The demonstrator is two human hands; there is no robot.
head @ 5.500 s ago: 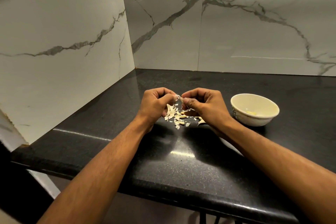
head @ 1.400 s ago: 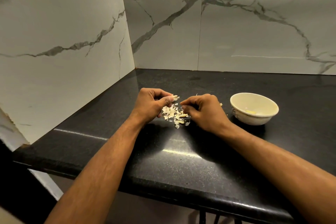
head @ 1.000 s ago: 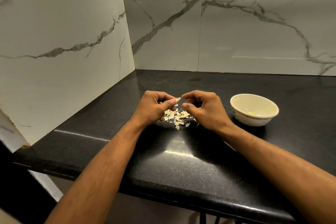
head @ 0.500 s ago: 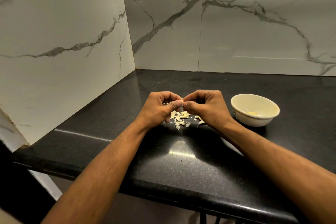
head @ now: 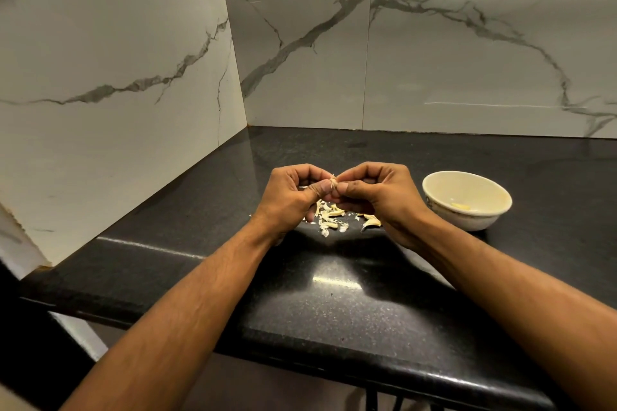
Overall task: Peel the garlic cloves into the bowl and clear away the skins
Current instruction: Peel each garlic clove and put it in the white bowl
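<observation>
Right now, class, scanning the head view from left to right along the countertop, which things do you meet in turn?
Left hand → garlic clove pinched between both hands → right hand → cream bowl with a peeled clove inside. The garlic skins lie under the hands, so they have no clear place.

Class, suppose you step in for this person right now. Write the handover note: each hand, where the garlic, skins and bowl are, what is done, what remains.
Left hand and right hand: both raised over the countertop, together pinching one garlic clove, its skin partly loose.
Skins: a scattered pile on the countertop under the hands.
Bowl: to the right of the hands, with one pale peeled piece inside.
Done: some peeling, judging by the pile.
Left: finish this clove, drop it in the bowl, clear the skins. Whether unpeeled cloves lie in the pile is unclear.
</observation>
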